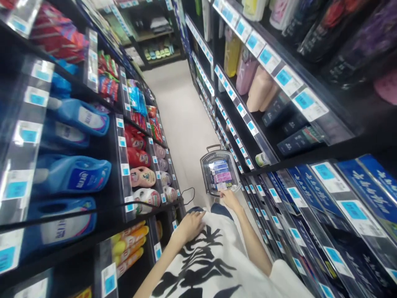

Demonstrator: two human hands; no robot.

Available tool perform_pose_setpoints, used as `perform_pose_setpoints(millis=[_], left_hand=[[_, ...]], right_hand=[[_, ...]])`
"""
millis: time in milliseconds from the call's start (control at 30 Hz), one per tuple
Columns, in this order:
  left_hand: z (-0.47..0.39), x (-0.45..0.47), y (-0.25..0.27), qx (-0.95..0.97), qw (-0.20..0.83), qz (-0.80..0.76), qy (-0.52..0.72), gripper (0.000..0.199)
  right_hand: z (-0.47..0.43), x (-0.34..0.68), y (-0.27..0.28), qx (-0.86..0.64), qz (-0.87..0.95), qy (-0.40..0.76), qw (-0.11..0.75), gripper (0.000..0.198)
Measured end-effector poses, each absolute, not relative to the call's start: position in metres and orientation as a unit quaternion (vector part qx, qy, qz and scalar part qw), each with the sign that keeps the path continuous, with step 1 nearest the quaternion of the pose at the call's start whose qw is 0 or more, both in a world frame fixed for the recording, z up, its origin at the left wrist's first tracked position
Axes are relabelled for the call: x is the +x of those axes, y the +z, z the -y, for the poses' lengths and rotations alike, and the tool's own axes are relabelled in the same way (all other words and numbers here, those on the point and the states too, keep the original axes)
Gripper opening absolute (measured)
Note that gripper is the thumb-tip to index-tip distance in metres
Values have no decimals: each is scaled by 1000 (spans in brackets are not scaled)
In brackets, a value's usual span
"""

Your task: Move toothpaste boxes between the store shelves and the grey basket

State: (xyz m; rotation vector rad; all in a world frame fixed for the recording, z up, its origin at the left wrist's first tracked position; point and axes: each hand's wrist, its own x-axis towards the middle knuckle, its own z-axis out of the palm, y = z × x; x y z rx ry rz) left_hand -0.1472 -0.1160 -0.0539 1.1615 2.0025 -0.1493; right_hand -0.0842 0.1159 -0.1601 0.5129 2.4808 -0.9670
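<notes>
A grey shopping basket (203, 169) is in front of me, low over the aisle floor. Blue and pink boxed packs (221, 170) lie inside it. My right hand (230, 200) is closed at the basket's near rim; the exact grip is partly hidden. A second handle (214, 147) stands up at the far end of the basket. My left hand (192, 226) rests against the front of my white shirt with black print (214, 252), its fingers lying fairly flat and nothing visible in them.
Tall dark shelves flank the narrow aisle floor (175, 99). Blue detergent bottles (77, 174) and red bottles (138, 157) line the left; toothpaste-like blue boxes (366, 194) and pump bottles (246, 74) fill the right. A thin black cable (108, 205) crosses the left shelf. Slippers (159, 53) stand at the far end.
</notes>
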Motion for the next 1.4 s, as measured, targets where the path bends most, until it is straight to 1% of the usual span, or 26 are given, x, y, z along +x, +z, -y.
perform_pose_setpoints(millis=[167,300,467,600,733,833,933,1000,1067,1167,1300,1400], left_hand=[[121,-162,-63,432,424,-793,-73,53],[130,-182,-67,438,429,-788,-55,51],[138,-221,-72,461,431,-774,-57,52],[143,-253,-79,475,427,-767,-62,52],[149,-277,-91,484,440,-754,-60,51],[155,-286,-99,487,447,-747,-71,51],[161,-291,-104,497,459,-733,-77,51],[165,-293,-110,501,467,-724,-79,51],[170,-294,-123,499,476,-720,-81,51],[176,-295,-155,485,498,-713,-92,51],[184,-294,-212,444,535,-706,-139,52],[187,-289,-252,408,566,-695,-172,53]], right_hand=[[-122,-79,-167,219,-883,-340,240,37],[-117,-99,-170,228,-877,-338,253,37],[-100,-140,-165,251,-874,-344,236,34],[-69,-165,-166,277,-861,-370,214,34],[-27,-172,-184,298,-830,-419,215,36],[-4,-164,-205,335,-793,-450,238,38],[3,-147,-222,382,-751,-468,265,35],[1,-138,-230,415,-731,-476,260,31],[-5,-135,-238,446,-712,-488,237,28],[-13,-144,-255,494,-669,-520,194,28],[-22,-169,-294,574,-577,-561,149,36],[-31,-183,-331,631,-500,-578,132,42]])
